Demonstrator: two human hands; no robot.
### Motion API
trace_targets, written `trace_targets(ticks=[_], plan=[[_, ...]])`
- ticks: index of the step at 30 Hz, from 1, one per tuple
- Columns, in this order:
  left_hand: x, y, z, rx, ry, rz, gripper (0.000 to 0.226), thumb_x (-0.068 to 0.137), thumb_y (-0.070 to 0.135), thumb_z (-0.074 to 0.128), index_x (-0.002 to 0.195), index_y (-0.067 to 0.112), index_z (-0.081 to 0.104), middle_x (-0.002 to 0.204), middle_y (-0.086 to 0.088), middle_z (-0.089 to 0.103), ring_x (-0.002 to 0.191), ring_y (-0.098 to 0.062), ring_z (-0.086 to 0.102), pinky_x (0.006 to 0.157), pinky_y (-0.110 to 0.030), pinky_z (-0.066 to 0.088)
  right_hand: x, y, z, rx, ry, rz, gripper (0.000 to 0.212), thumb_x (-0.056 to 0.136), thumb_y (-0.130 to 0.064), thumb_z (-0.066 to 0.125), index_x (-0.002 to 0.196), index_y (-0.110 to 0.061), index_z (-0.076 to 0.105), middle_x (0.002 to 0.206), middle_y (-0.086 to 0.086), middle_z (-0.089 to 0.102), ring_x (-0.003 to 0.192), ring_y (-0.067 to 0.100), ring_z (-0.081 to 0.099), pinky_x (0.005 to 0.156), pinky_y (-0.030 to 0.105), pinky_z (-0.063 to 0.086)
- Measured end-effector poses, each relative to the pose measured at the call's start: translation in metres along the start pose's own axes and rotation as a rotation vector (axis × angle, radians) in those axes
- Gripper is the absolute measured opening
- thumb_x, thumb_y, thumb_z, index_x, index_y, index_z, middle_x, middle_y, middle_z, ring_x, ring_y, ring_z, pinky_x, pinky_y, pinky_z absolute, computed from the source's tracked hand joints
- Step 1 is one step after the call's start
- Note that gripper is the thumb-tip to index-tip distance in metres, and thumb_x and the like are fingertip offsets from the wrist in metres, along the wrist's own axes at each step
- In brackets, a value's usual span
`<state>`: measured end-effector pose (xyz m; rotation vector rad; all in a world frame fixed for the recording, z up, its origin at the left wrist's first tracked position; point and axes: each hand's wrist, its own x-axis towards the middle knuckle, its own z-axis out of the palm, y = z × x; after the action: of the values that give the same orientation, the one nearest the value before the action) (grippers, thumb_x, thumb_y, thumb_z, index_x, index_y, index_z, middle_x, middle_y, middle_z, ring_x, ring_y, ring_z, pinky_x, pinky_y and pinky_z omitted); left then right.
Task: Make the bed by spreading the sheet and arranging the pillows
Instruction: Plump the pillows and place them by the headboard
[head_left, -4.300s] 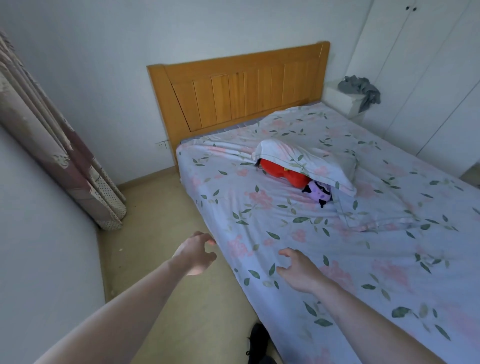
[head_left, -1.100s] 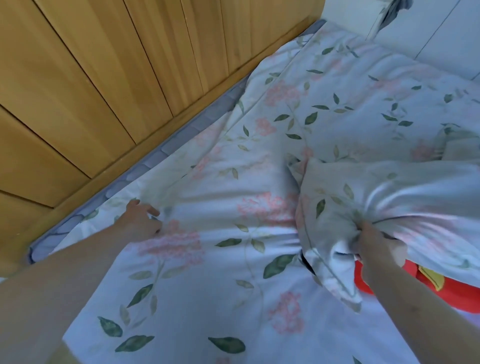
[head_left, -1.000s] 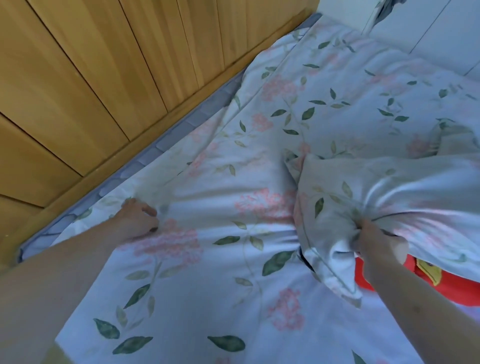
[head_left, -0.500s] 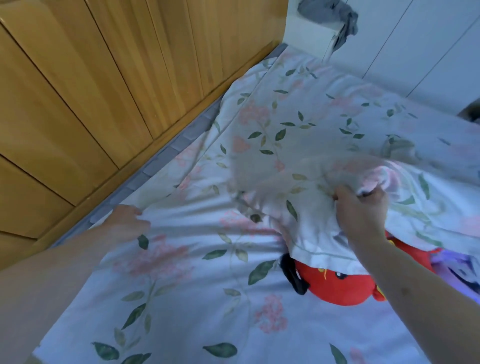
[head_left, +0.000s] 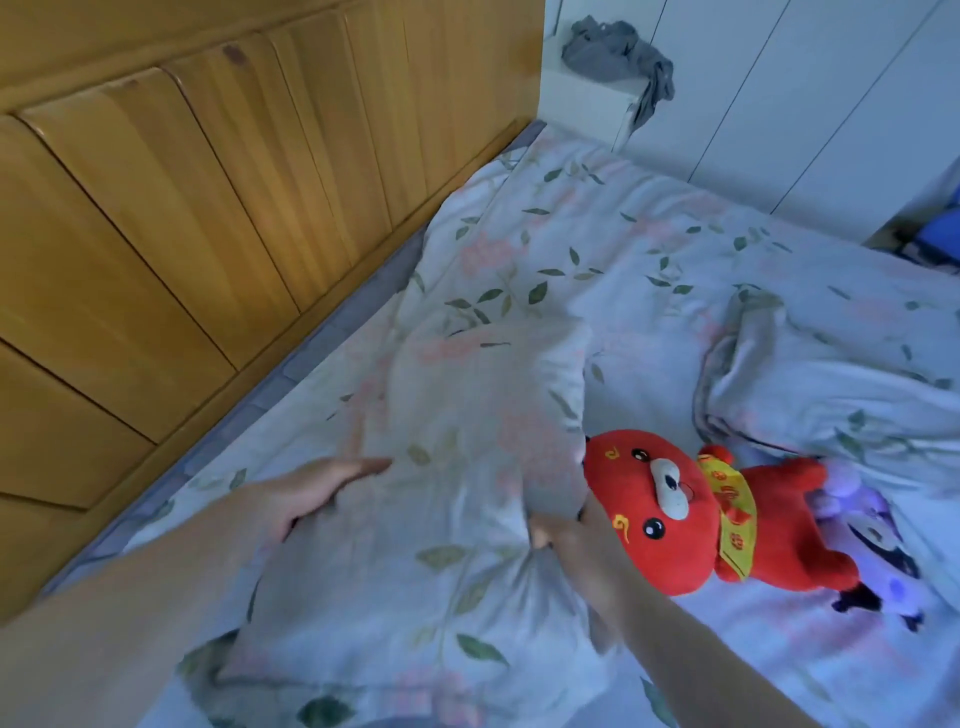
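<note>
A floral pillow lies blurred by motion near the wooden headboard, on the matching floral sheet. My right hand grips the pillow's right edge, fingers bunched in the fabric. My left hand rests on the pillow's left side with its fingers straight. A second floral pillow lies crumpled at the right.
A red plush toy and a purple one lie on the sheet just right of my right hand. The wooden headboard runs along the left. A white nightstand with a grey cloth stands by white wardrobe doors.
My right hand has swung the pillow left off the red plush toy toward the headboard. My left hand left the sheet's edge and now lies on the pillow.
</note>
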<state>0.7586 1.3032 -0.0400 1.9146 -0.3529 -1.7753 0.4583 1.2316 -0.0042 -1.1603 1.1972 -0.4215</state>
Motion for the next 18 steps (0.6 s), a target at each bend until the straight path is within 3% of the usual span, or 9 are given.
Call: trace_targets(ticks=[1,3,6,7,9,11,13,15,18], plan=[[0.007,-0.016,0.0,0.032,0.046,0.02,0.077,0.059,0.057,0.089,0.125,0.023,0.069,0.109,-0.009,0.076,0.098,-0.033,0.074,0.095,-0.05,0.056,0.005,0.022,-0.003,-0.023,0.034,0.112,0.037,0.056,-0.025,0.073,0.09,-0.018,0.062,0.082,-0.005,0.066,0.074,0.018,0.065,0.067,0.034,0.055],[0.012,-0.035,0.009,0.165,0.125,0.094,0.075,0.057,0.048,0.095,0.124,0.03,0.066,0.108,0.002,0.076,0.098,-0.025,0.073,0.093,-0.043,0.056,0.011,0.057,-0.012,-0.015,0.071,0.326,0.082,0.052,-0.053,0.081,0.122,-0.02,0.055,0.113,0.0,0.068,0.101,0.025,0.069,0.088,0.046,0.057],[0.023,-0.039,0.028,0.389,0.178,0.197,0.075,0.054,0.046,0.089,0.124,0.037,0.062,0.112,0.014,0.071,0.102,-0.012,0.067,0.094,-0.037,0.055,0.015,0.087,-0.019,0.047,0.125,0.456,0.115,0.048,-0.075,0.086,0.143,-0.034,0.035,0.133,-0.006,0.06,0.117,0.024,0.063,0.098,0.049,0.053],[0.025,-0.037,0.033,0.437,0.201,0.248,0.073,0.055,0.045,0.085,0.124,0.038,0.06,0.114,0.015,0.069,0.103,-0.012,0.067,0.093,-0.037,0.055,0.015,0.089,-0.018,0.028,0.121,0.414,0.112,0.051,-0.072,0.087,0.145,-0.036,0.037,0.133,-0.008,0.062,0.117,0.021,0.064,0.098,0.049,0.054],[0.025,-0.028,0.038,0.477,0.295,0.412,0.065,0.063,0.041,0.077,0.125,0.041,0.059,0.119,0.016,0.067,0.11,-0.014,0.065,0.094,-0.036,0.054,0.016,0.078,-0.009,-0.016,0.128,0.255,0.073,0.07,-0.047,0.085,0.135,-0.035,0.054,0.116,-0.009,0.072,0.104,0.017,0.071,0.09,0.047,0.059],[0.019,-0.008,0.04,0.459,0.407,0.648,0.052,0.073,0.024,0.071,0.122,0.037,0.062,0.121,0.017,0.066,0.116,-0.013,0.062,0.096,-0.03,0.05,0.022,0.054,0.002,-0.055,0.187,0.106,0.042,0.077,-0.025,0.073,0.118,-0.033,0.064,0.099,-0.006,0.076,0.09,0.019,0.073,0.083,0.048,0.061],[0.009,0.024,0.032,0.471,0.526,0.838,0.054,0.075,0.009,0.066,0.124,0.032,0.062,0.125,0.012,0.066,0.12,-0.015,0.06,0.096,-0.027,0.047,0.033,0.02,0.017,-0.034,0.245,-0.066,0.028,0.074,-0.021,0.064,0.102,-0.026,0.065,0.086,-0.003,0.072,0.079,0.022,0.068,0.071,0.044,0.059],[-0.004,0.06,0.023,0.501,0.637,0.911,0.066,0.08,0.011,0.068,0.141,0.03,0.053,0.139,0.007,0.059,0.131,-0.019,0.052,0.107,-0.032,0.043,0.047,-0.009,0.026,-0.043,0.286,-0.198,0.016,0.075,-0.015,0.06,0.091,-0.02,0.06,0.073,-0.003,0.064,0.067,0.019,0.058,0.058,0.037,0.049],[-0.024,0.111,-0.001,0.512,0.76,1.032,0.065,0.082,0.016,0.069,0.143,0.028,0.05,0.141,0.005,0.057,0.132,-0.021,0.05,0.107,-0.029,0.038,0.068,-0.052,0.037,-0.076,0.311,-0.336,0.013,0.081,-0.008,0.06,0.088,-0.019,0.057,0.07,-0.007,0.06,0.062,0.014,0.054,0.057,0.031,0.043]])
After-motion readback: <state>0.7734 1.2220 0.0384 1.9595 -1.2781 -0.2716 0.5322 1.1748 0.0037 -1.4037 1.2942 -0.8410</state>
